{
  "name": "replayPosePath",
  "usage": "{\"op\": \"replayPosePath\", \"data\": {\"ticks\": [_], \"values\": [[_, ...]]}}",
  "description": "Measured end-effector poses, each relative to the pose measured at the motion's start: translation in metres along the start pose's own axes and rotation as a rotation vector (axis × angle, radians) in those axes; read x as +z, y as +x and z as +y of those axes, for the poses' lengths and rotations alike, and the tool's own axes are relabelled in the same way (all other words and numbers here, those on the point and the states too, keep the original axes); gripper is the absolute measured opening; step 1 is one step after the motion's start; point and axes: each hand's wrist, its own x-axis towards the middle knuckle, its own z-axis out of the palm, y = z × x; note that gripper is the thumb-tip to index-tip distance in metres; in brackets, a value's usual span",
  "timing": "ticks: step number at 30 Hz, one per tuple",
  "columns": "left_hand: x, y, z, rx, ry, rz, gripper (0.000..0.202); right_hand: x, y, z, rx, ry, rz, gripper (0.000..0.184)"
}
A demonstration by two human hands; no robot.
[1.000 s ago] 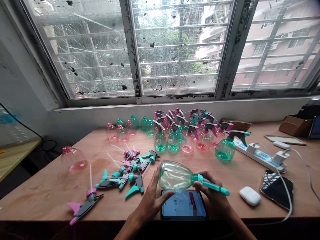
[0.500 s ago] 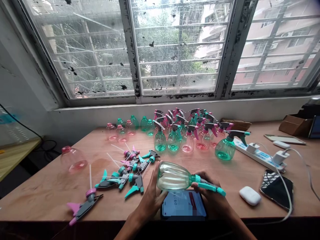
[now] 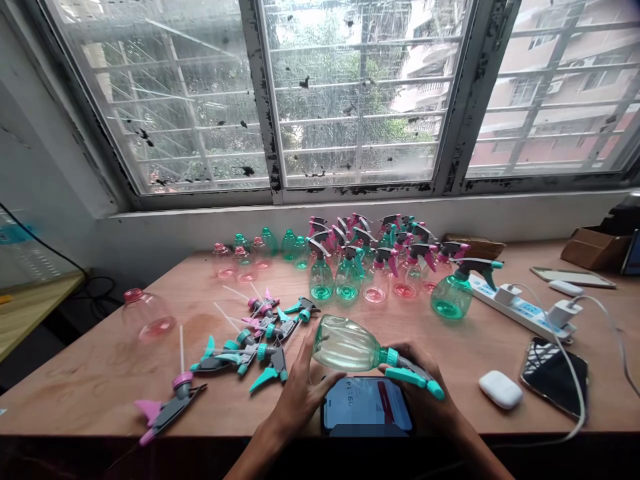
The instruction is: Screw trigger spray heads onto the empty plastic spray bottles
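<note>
A green spray bottle [image 3: 347, 343] lies sideways in the air between my hands, its teal and grey trigger head pointing right. My left hand [image 3: 305, 383] is closed around the bottle's base end. At the neck and trigger head, my right hand [image 3: 423, 370] has its fingers wrapped behind the sprayer, partly hidden by it. Below the bottle a lit phone [image 3: 367, 405] rests at the table's front edge. Left of my hands lie several loose trigger heads [image 3: 273, 367] in teal, pink and grey. One pink and grey trigger head [image 3: 173, 407] sits apart near the front edge.
Assembled spray bottles [image 3: 347, 280] crowd the back middle. Open bottles [image 3: 243, 263] stand at back left, and a pink bottle [image 3: 147, 320] at far left. On the right are a power strip [image 3: 520, 310], a white earbud case [image 3: 500, 390], a dark phone [image 3: 555, 377] and a cable.
The trigger end of the held bottle has turned, with its teal lever now hanging lower and more apart from the grey body. Both hands keep their hold.
</note>
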Motion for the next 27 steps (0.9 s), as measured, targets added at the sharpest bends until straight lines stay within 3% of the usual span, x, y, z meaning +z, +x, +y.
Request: {"op": "replayPosePath", "data": {"ticks": [2, 6, 11, 18, 22, 27], "values": [[0.0011, -0.0006, -0.0003, 0.008, 0.006, 0.004, 0.074, 0.0, -0.0003, -0.0003, -0.005, -0.004, -0.014, 0.018], [-0.0007, -0.0002, 0.0006, -0.028, -0.017, 0.004, 0.097, 0.0026, -0.0006, -0.0061, -0.051, -0.052, -0.014, 0.019], [-0.0044, 0.0022, 0.002, -0.042, -0.063, -0.018, 0.081, 0.004, -0.0003, -0.0078, -0.065, -0.069, -0.022, 0.021], [-0.0003, -0.0024, 0.0021, 0.008, -0.022, 0.0, 0.089, -0.0013, -0.0006, -0.0022, 0.05, 0.057, -0.015, 0.019], [-0.0017, -0.0041, 0.001, -0.005, -0.062, -0.028, 0.11, 0.0, -0.0018, -0.0037, 0.059, 0.07, -0.033, 0.02], [-0.0029, -0.0035, -0.0015, 0.028, -0.008, -0.024, 0.099, 0.0006, -0.0018, -0.0097, 0.049, 0.052, -0.031, 0.02]]}}
